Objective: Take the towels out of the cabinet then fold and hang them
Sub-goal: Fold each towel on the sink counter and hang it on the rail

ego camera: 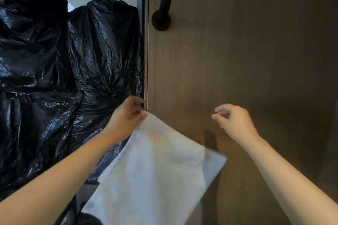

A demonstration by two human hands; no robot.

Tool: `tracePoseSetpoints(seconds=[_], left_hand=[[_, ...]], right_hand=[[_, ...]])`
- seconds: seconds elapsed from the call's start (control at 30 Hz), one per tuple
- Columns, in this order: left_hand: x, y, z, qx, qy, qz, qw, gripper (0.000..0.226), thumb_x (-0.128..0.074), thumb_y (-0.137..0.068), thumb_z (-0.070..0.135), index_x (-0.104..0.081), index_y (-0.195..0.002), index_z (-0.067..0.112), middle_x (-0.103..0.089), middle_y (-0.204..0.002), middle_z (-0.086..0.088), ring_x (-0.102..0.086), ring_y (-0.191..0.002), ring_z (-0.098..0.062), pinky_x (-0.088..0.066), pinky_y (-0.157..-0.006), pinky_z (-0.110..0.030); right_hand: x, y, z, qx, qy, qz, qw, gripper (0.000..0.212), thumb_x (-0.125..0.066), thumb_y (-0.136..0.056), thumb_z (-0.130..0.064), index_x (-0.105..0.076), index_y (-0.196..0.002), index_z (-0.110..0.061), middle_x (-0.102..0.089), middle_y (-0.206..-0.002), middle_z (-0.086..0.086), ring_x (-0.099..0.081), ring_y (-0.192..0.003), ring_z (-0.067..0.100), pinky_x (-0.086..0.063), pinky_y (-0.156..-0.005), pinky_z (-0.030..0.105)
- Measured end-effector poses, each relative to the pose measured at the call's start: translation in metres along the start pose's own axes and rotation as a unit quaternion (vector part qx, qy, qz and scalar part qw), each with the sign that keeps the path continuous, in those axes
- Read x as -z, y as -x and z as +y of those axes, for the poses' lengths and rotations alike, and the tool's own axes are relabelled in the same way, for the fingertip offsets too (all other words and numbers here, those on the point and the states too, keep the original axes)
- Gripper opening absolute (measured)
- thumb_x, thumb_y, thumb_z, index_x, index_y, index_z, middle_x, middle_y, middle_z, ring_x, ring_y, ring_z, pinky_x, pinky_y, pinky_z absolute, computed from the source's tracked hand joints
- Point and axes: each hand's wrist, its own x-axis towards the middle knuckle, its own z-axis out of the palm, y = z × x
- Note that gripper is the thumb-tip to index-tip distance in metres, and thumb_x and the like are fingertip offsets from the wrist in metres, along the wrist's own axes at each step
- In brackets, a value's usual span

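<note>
One corner of towel [155, 170] pinched by left hand [126, 115].

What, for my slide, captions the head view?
Left hand pinches a white towel by its corner; right hand hovers empty before cabinet door.

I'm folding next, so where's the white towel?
In the head view, the white towel hangs low in the centre, its top corner pinched by the left hand, in front of the brown cabinet door.
</note>
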Motion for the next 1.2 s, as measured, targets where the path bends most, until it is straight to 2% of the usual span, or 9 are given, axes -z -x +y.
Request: tracePoseSetpoints(seconds=[0.07,0.2,0.33,0.4,0.57,0.67,0.77,0.9,1.2], left_hand=[[-0.022,0.019,0.002,0.010,0.022,-0.045,0.999,0.035,-0.069,-0.086,0.010,-0.051,-0.114,0.022,-0.071,-0.085,-0.002,-0.066,-0.077,-0.013,-0.051,-0.071,-0.019],[-0.045,0.052,-0.006,0.033,0.030,-0.083,0.996,0.034,-0.067,-0.087,0.011,-0.051,-0.114,0.025,-0.070,-0.087,-0.006,-0.067,-0.081,-0.018,-0.053,-0.081,-0.032],[-0.053,0.082,-0.010,0.041,0.069,-0.126,0.989,0.033,-0.065,-0.090,0.012,-0.051,-0.109,0.034,-0.071,-0.086,0.004,-0.068,-0.083,-0.008,-0.054,-0.079,-0.024],[-0.057,0.093,-0.009,0.047,0.092,-0.138,0.985,0.033,-0.065,-0.089,0.010,-0.051,-0.110,0.032,-0.071,-0.087,0.003,-0.069,-0.083,-0.009,-0.055,-0.079,-0.026],[-0.063,0.107,-0.008,0.078,0.118,-0.138,0.980,0.034,-0.068,-0.087,0.010,-0.053,-0.114,0.025,-0.072,-0.088,-0.003,-0.069,-0.081,-0.018,-0.057,-0.079,-0.033],[-0.062,0.118,-0.017,0.132,0.114,-0.170,0.970,0.040,-0.074,-0.083,0.022,-0.053,-0.117,0.028,-0.073,-0.088,0.000,-0.071,-0.081,-0.016,-0.058,-0.080,-0.032],[-0.059,0.130,-0.029,0.166,0.110,-0.200,0.959,0.018,-0.072,-0.086,0.027,-0.066,-0.102,0.024,-0.074,-0.084,-0.003,-0.071,-0.080,-0.020,-0.058,-0.082,-0.041],[-0.060,0.136,-0.028,0.132,0.111,-0.162,0.972,0.008,-0.068,-0.089,0.022,-0.074,-0.084,0.025,-0.072,-0.080,-0.001,-0.067,-0.072,-0.014,-0.057,-0.075,-0.038],[-0.059,0.140,-0.010,0.035,0.080,-0.160,0.983,0.013,-0.062,-0.093,0.020,-0.075,-0.096,0.023,-0.071,-0.087,0.010,-0.065,-0.085,-0.010,-0.053,-0.078,-0.030]], right_hand=[[-0.018,0.021,-0.015,0.009,-0.067,-0.070,0.995,0.009,-0.070,-0.089,-0.031,-0.071,-0.097,-0.028,-0.070,-0.089,-0.013,-0.065,-0.053,0.008,-0.045,-0.052,0.015],[-0.056,0.069,-0.019,0.002,-0.148,-0.178,0.973,0.012,-0.066,-0.092,-0.031,-0.075,-0.099,-0.027,-0.072,-0.085,-0.015,-0.059,-0.043,0.006,-0.042,-0.048,0.010],[-0.089,0.108,-0.012,-0.039,-0.237,-0.241,0.940,0.023,-0.068,-0.091,-0.024,-0.070,-0.114,-0.025,-0.073,-0.097,-0.013,-0.056,-0.042,0.008,-0.045,-0.048,0.019],[-0.097,0.119,-0.009,-0.044,-0.274,-0.260,0.925,0.015,-0.066,-0.093,-0.022,-0.072,-0.102,-0.031,-0.073,-0.085,-0.010,-0.056,-0.044,0.009,-0.045,-0.048,0.021],[-0.102,0.139,-0.005,-0.037,-0.277,-0.250,0.927,0.023,-0.058,-0.096,-0.023,-0.068,-0.077,-0.030,-0.059,-0.052,-0.007,-0.052,-0.047,0.005,-0.043,-0.050,0.017],[-0.102,0.147,-0.004,-0.022,-0.242,-0.228,0.943,0.032,-0.054,-0.098,-0.027,-0.061,-0.069,-0.041,-0.057,-0.058,-0.018,-0.051,-0.055,-0.001,-0.039,-0.056,0.010],[-0.099,0.150,-0.004,-0.032,-0.244,-0.216,0.945,0.030,-0.055,-0.097,-0.030,-0.062,-0.069,-0.039,-0.060,-0.068,-0.018,-0.054,-0.066,-0.001,-0.040,-0.063,0.009],[-0.095,0.153,-0.007,-0.037,-0.271,-0.214,0.938,0.024,-0.059,-0.094,-0.034,-0.066,-0.072,-0.028,-0.064,-0.074,-0.007,-0.056,-0.068,0.005,-0.043,-0.064,0.013],[-0.084,0.151,-0.023,-0.074,-0.378,-0.209,0.899,0.016,-0.062,-0.092,-0.032,-0.075,-0.099,-0.027,-0.074,-0.096,-0.008,-0.068,-0.090,0.009,-0.050,-0.070,0.015]])
